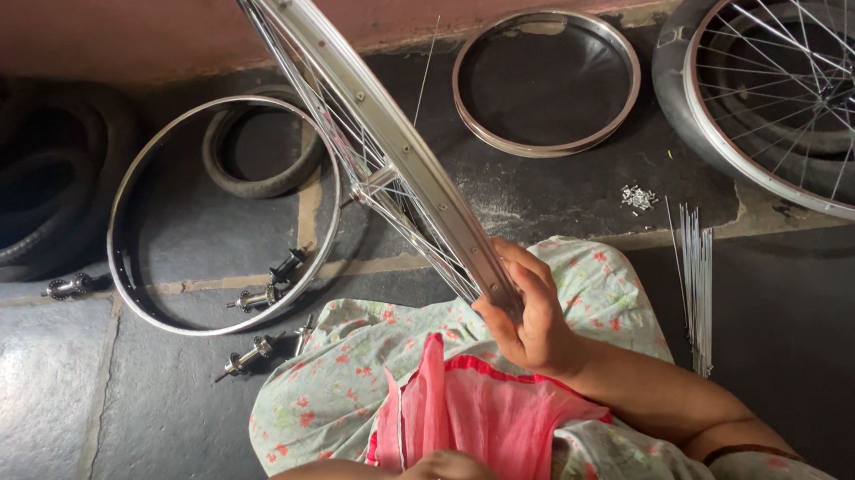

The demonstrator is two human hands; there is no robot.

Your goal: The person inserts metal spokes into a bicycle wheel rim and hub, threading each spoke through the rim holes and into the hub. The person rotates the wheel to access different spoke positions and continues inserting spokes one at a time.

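The right hand (533,318) grips a spoked wheel (381,143) at the lower end of its rim, fingers (535,273) wrapped shut around the shiny metal band with the thumb behind, so the wheel stands on edge over the person's lap and leans away up toward the pink wall (131,20). The left hand (449,479) rests low at the bottom of the view against a pink cloth (479,407), its fingers curled; whether it pinches the cloth or only lies on it cannot be told. The wheel looks light for its size but stiff at the rim, while the thin spokes probably bend if squeezed, so the rim is the sound place to hold; its polished surface looks slippery, and a grip across the full width of the band, as here, seems steadier than a pinch at the edge. The hub (375,183) at the middle would likely serve as a second hold for turning it. On the stone floor (37,398) lie a bare rim (124,206), another bare rim (551,146) near the wall, a small tyre (233,178), loose hubs (251,298), a bundle of spokes (696,281), a little heap of small metal bits (637,196), and a finished wheel with a tyre (742,148) at the right.
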